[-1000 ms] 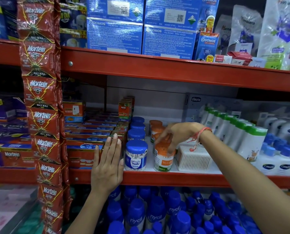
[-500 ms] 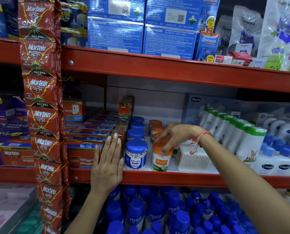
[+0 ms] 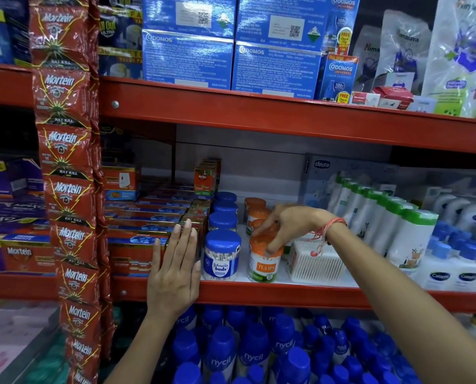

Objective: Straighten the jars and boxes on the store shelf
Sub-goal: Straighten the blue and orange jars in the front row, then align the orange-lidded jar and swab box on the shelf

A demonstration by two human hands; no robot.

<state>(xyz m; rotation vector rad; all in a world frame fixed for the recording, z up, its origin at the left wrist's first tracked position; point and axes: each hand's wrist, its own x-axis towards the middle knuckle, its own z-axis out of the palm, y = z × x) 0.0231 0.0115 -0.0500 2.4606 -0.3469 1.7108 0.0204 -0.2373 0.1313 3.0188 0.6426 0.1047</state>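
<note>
At seven o'clock, nearest me, my left hand (image 3: 175, 275) lies flat and open against the stacked boxes (image 3: 137, 245), holding nothing. Further in, at center, my right hand (image 3: 283, 225) has its grip closed on the orange-lidded jar (image 3: 263, 261) at the shelf (image 3: 286, 293) edge. I'd twist gently, label forward, keeping it upright behind the lip.

On the middle shelf (image 3: 259, 293), a row of jars runs from front to back, and the front jar (image 3: 222, 256) stands just right of the stacked boxes (image 3: 137, 245). A second row of jars stands to its right, its front jar (image 3: 264, 261) under the right hand (image 3: 289, 225), with a tub (image 3: 314, 261) just beside it on the right. The left hand (image 3: 175, 273) lies flat against the front of the boxes, and bottles (image 3: 408, 231) stand farther right.
</note>
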